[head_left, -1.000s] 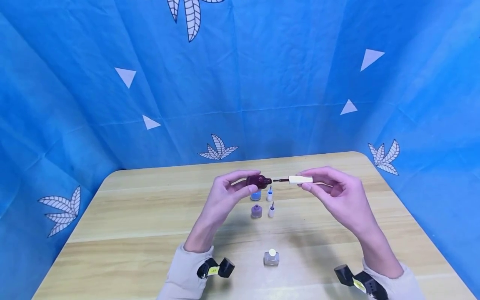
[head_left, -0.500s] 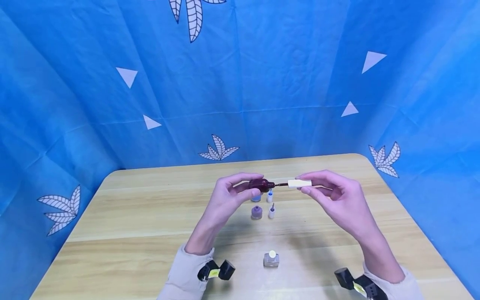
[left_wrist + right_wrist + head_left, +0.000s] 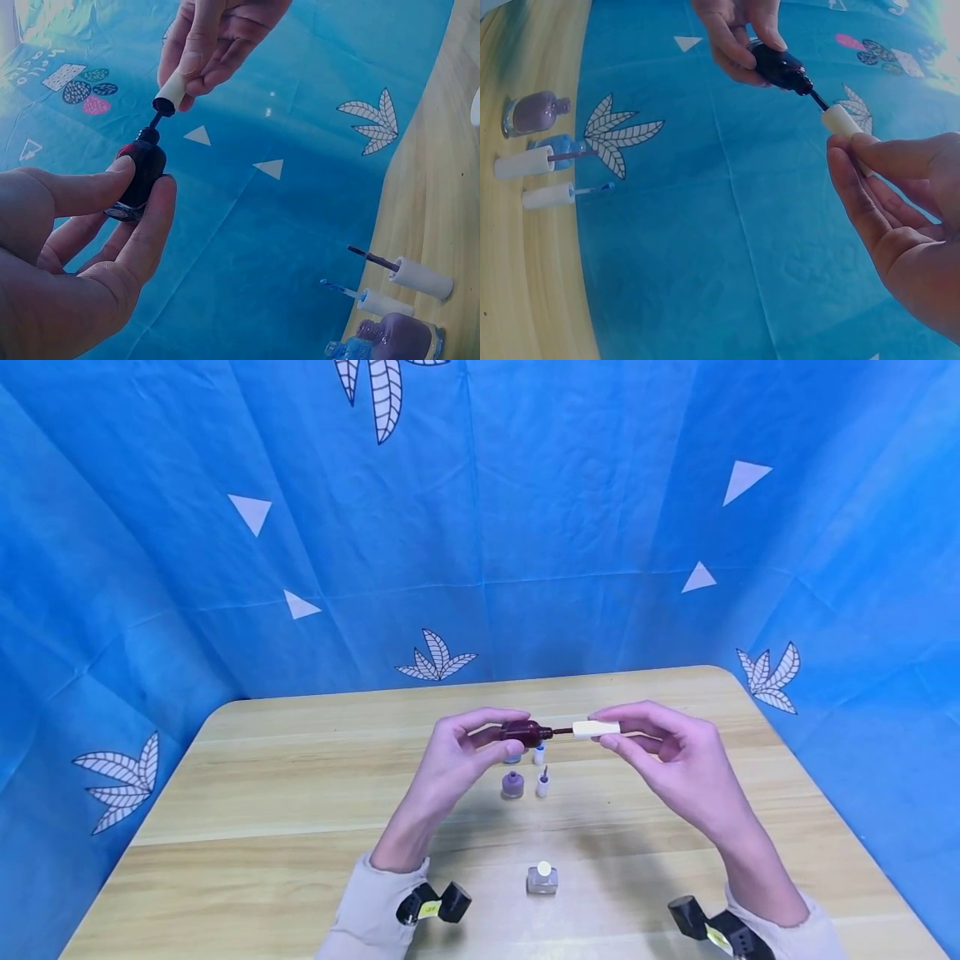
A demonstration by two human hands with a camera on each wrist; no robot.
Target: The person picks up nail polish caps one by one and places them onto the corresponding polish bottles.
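My left hand (image 3: 450, 760) pinches a dark red nail polish bottle (image 3: 527, 733) between thumb and fingers, tipped sideways above the table with its neck toward the right. Opposite it, my right hand (image 3: 678, 760) pinches the white brush cap (image 3: 597, 729). The thin dark brush stem (image 3: 820, 100) runs from the cap to the bottle's neck, and its tip is hidden inside the neck. In the left wrist view a stretch of stem (image 3: 155, 120) shows between the cap and the black bottle mouth.
Below the hands stand an uncapped purple polish bottle (image 3: 513, 785) and its upturned brush cap (image 3: 543, 783). Behind them are a blue bottle (image 3: 561, 148) and its brush cap (image 3: 549, 196). A clear, capped bottle (image 3: 542, 878) stands nearer the front. Blue cloth (image 3: 480, 527) hangs around the wooden table (image 3: 285, 793).
A second ago the brush tip was just outside the bottle's mouth; now it is inside the neck. The left hand and bottle moved slightly right and down, the cap slightly left.
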